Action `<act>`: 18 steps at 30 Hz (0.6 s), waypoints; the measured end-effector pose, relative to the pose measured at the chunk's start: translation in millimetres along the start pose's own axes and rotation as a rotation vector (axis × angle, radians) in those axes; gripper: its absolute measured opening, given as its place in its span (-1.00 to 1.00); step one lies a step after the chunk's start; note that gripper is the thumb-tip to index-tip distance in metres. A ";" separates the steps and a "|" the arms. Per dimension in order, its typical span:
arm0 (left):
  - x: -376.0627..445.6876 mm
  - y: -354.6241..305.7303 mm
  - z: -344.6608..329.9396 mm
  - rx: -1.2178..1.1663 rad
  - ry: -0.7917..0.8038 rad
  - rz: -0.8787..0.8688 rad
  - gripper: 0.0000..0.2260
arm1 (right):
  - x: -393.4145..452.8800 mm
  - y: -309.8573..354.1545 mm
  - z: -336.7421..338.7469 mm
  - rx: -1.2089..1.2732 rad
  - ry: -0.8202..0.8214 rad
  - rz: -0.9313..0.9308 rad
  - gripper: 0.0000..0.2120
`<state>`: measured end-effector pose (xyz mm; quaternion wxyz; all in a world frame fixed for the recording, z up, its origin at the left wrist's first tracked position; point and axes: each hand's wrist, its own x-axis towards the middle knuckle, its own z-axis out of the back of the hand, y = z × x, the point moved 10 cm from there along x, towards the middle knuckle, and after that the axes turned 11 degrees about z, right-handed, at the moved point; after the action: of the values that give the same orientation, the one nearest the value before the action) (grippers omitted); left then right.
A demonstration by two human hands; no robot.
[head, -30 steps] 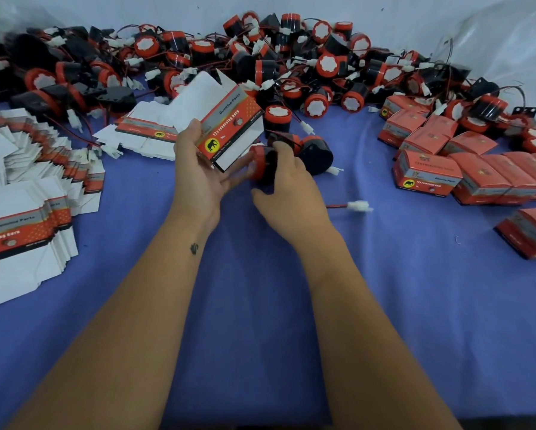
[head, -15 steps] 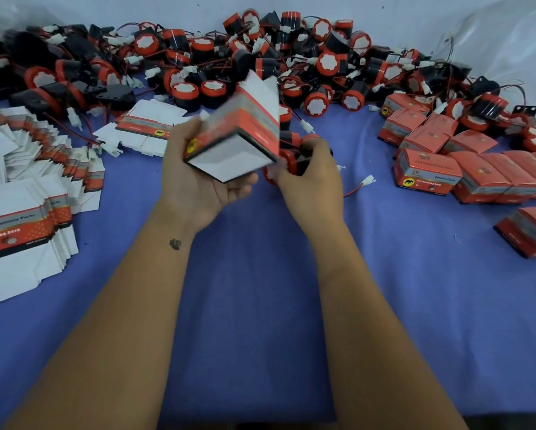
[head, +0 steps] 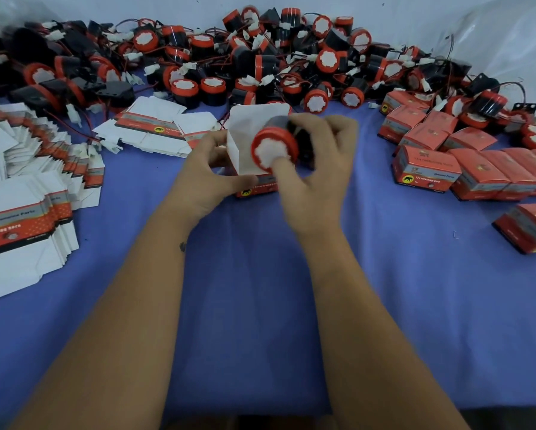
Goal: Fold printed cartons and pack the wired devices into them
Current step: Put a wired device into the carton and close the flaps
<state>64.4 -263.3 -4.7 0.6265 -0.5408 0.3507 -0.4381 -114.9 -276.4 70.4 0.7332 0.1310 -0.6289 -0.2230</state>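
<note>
Now the device sits at the box mouth

Your left hand (head: 209, 175) grips the box (head: 248, 156) by its near side, fingers curled round it, white flaps standing open just above your thumb. Your right hand (head: 319, 169) holds the device (head: 274, 148), fingers wrapped over its black body and thumb pressing its white face, red rim touching the box opening. Box and device hover over the blue cloth (head: 260, 290).
</note>
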 end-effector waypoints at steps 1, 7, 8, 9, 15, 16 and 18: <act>-0.1 -0.3 -1.3 -0.002 0.027 -0.005 -0.47 | -1.3 4.7 -11.1 -0.003 0.084 0.024 -0.64; 0.6 3.8 -6.8 0.046 0.126 0.028 -0.44 | -4.1 -3.9 -30.6 -0.260 0.308 0.010 -0.75; 0.7 4.0 -7.2 0.047 0.133 0.033 -0.42 | -3.4 -5.7 -28.4 -0.355 0.318 0.020 -0.72; 1.1 4.0 -7.2 0.047 0.138 0.036 -0.42 | -2.7 -6.2 -26.8 -0.421 0.324 0.032 -0.70; -0.9 0.4 -13.0 0.035 0.128 0.023 -0.41 | -4.0 -2.0 -30.0 -0.509 0.363 0.089 -0.84; -1.9 -1.0 -13.5 0.025 0.113 0.022 -0.39 | -6.0 -3.6 -32.9 -0.532 0.400 0.088 -0.83; -3.0 -2.1 -12.6 0.014 0.065 0.023 -0.34 | -7.8 -6.9 -35.9 -0.578 0.454 0.091 -0.78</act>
<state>51.5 -265.3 -4.9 0.6236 -0.5178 0.3741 -0.4507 -81.6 -281.6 54.1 0.8700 -0.0634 -0.3665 -0.3236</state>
